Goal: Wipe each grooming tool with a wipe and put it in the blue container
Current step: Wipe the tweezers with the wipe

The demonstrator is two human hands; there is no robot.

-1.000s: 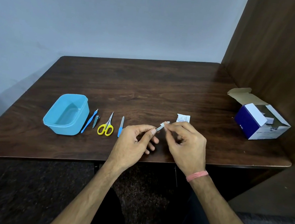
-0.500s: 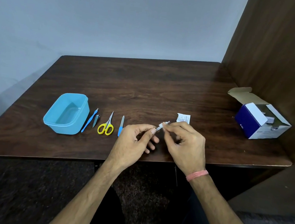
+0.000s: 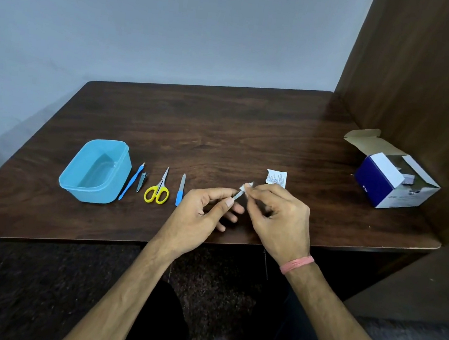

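Observation:
My left hand pinches a small metal grooming tool, its tip pointing up and to the right. My right hand presses a small white wipe around that tip. On the table to the left lie a blue nail file, yellow-handled scissors, a small nail clipper and a thin blue tool, side by side. The blue container stands left of them, with nothing visible inside.
A torn white wipe wrapper lies just behind my right hand. An open blue-and-white box sits at the table's right, against a wooden side panel. The dark wooden table ends at a near edge below my wrists.
My hands have stayed almost in place. The right fingers with the wipe have shifted slightly along the tool's tip.

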